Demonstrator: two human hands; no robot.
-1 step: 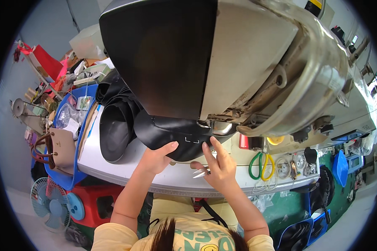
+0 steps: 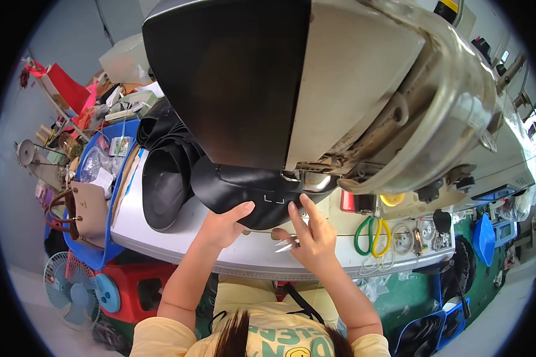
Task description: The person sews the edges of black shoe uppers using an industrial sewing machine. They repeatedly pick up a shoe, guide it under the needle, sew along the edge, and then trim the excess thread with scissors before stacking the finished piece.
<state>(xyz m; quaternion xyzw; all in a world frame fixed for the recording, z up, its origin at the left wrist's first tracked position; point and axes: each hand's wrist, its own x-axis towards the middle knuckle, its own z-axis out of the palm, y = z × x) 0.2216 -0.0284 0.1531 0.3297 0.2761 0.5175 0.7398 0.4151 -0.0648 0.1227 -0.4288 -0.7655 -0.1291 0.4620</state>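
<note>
A smooth black leather-like piece (image 2: 235, 193) with white corner-shaped marks lies under the sewing machine head (image 2: 348, 77). My left hand (image 2: 221, 229) grips its near edge, thumb on top and the other fingers hidden beneath. Two fingertips of my right hand (image 2: 314, 241) rest on the piece's near right edge. Tucked in that same hand is a pair of small metal thread snips (image 2: 287, 244), blades pointing left. The machine's bulk hides the far side of the piece, and the needle cannot be made out.
Curled black pieces (image 2: 164, 193) are stacked left of the work. Beyond them stand a blue bin (image 2: 114, 205) and a beige handbag (image 2: 90, 211). Green-and-yellow-handled scissors (image 2: 372, 238) lie on the right of the white table (image 2: 256, 265). A fan (image 2: 72, 291) stands lower left.
</note>
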